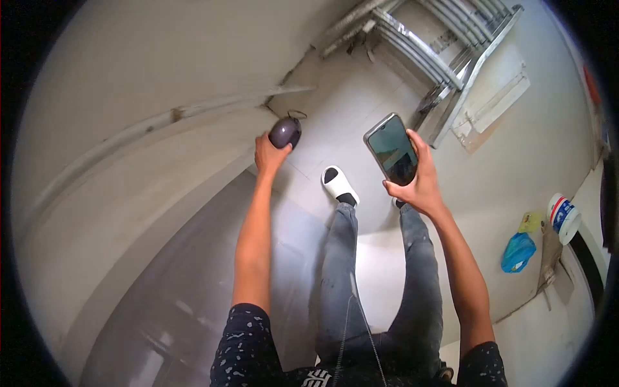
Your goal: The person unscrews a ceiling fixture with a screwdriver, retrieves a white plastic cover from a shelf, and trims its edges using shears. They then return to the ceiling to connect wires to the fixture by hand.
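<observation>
Left hand closed around a dark rounded object, grip wrapped on its lower end, held up against the wall edge; can't tell what the object is. Right hand grips a phone from the right side, screen dark, tilted. Below: tiled floor, white slipper, metal ladder upper right, blue bag and tub at right.

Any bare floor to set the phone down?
Bare floor between the white slipper and the metal ladder; more between the right hand holding the phone and the blue bag. Crowded by the right wall: bag, tub.
</observation>
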The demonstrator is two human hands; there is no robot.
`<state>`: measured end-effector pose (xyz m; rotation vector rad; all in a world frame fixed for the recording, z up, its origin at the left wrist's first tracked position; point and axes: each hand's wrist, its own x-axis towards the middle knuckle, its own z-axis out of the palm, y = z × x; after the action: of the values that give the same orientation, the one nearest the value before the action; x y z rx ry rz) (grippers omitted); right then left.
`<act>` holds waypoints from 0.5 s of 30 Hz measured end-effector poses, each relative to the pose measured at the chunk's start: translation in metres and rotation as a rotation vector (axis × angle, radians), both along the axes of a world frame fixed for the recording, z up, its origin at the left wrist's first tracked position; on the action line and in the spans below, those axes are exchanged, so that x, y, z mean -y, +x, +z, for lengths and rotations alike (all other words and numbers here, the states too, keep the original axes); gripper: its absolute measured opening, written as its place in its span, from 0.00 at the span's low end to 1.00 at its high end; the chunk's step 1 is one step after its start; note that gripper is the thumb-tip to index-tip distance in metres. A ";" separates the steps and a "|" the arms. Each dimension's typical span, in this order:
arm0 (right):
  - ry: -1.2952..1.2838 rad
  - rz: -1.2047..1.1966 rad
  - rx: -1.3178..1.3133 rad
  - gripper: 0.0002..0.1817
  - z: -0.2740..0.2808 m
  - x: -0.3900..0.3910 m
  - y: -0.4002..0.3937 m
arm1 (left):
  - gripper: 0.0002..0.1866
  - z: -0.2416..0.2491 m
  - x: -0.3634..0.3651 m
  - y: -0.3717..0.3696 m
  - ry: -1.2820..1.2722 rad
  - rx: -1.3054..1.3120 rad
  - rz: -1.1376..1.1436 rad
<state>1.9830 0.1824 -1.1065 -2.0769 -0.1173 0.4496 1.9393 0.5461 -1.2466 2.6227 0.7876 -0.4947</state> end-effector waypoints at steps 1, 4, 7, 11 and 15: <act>-0.001 -0.007 -0.026 0.53 -0.018 0.001 -0.004 | 0.36 -0.020 -0.002 0.006 0.006 -0.012 -0.008; -0.002 -0.032 -0.119 0.53 -0.061 0.003 -0.003 | 0.35 -0.072 -0.010 0.025 0.017 -0.083 -0.073; 0.061 -0.076 -0.151 0.53 -0.101 0.011 -0.016 | 0.31 -0.091 -0.021 0.026 0.186 -0.065 -0.226; 0.028 -0.087 -0.203 0.53 -0.136 0.022 -0.034 | 0.30 -0.131 -0.039 0.027 0.254 -0.019 -0.451; -0.055 -0.056 -0.191 0.52 -0.156 0.025 -0.046 | 0.30 -0.149 -0.054 0.043 0.340 -0.151 -0.540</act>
<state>1.9373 0.1572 -1.2622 -2.0741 0.0668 0.6197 1.9822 0.6005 -1.3960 3.1502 0.1951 -0.7654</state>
